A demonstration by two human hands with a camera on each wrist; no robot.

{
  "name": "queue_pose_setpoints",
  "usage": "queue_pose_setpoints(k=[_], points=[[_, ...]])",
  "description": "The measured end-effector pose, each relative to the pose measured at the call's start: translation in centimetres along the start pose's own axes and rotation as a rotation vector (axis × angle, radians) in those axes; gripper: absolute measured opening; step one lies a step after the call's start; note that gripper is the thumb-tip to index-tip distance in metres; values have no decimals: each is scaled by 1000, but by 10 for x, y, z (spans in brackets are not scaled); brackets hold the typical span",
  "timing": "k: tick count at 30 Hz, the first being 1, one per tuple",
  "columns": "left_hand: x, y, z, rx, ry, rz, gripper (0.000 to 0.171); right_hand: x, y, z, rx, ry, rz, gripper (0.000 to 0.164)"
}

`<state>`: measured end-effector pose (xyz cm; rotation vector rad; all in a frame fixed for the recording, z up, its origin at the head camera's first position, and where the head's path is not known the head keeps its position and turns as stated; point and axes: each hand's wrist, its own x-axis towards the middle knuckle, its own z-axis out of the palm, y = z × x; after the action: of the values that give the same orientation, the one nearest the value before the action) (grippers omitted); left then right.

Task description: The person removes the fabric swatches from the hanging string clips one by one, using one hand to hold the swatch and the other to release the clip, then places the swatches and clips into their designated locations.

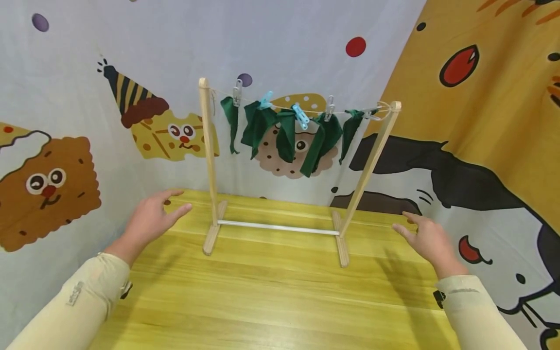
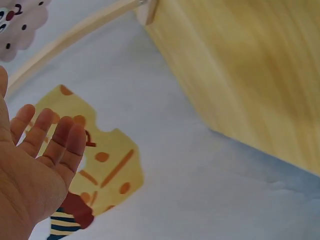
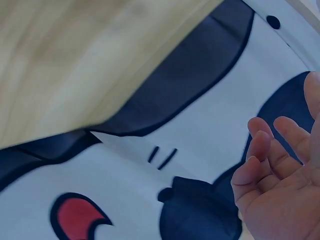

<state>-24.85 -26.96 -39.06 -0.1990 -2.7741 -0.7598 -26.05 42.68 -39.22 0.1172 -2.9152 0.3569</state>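
A small wooden drying rack [image 1: 209, 155] stands on the table between my hands, with a string tied across its two posts. Several dark green cloth pieces [image 1: 286, 136] hang along the string. Blue clothespins [image 1: 301, 116] and clear clothespins [image 1: 330, 108] clip them to it. My left hand [image 1: 150, 216] hovers left of the rack, fingers spread and apart from the wood. To the right of the rack, my right hand [image 1: 430, 240] is held in the air, its fingers relaxed. Both palms look bare in the left and right wrist views.
The yellow wood-grain table [image 1: 271, 296] spreads under the rack. A white bar [image 1: 280, 226] joins the rack's feet low down. Printed cartoon curtains [image 1: 280, 43] hang close behind and along both sides.
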Motion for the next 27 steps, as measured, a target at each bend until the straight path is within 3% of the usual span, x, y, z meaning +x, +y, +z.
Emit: queue_pose_setpoints(k=[27], points=[[46, 67, -48, 21, 96, 141, 65, 35, -57, -80, -62, 161, -82, 78]])
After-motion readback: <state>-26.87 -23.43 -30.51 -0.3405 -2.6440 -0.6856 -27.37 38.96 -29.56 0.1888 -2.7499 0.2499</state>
